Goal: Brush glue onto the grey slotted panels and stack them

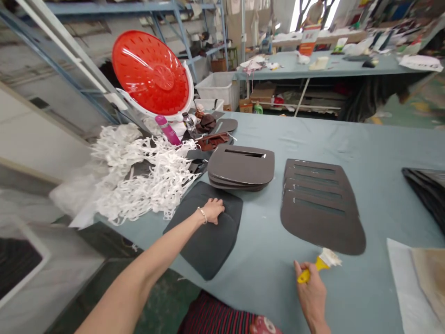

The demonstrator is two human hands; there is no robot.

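Observation:
My left hand (212, 211) lies on a dark grey flat panel (208, 246) near the table's left edge, its fingers slightly apart against the surface. A shallow crease runs through the panel by my fingertips. My right hand (311, 290) is closed around the yellow handle of a paintbrush (327, 260), whose whitish bristles point right. Just beyond the brush lie overlapping dark brown slotted panels (320, 227), spread in a staggered row. Another pile of brown slotted panels (239, 167) sits beyond my left hand.
Tangled white strips (149, 181) heap along the table's (375, 148) left side. Behind them stand a pink bottle (168, 130) and a large red plastic basin (153, 72). Folded black material (426, 190) and white paper (399, 278) lie at the right. A person (314, 14) is far back.

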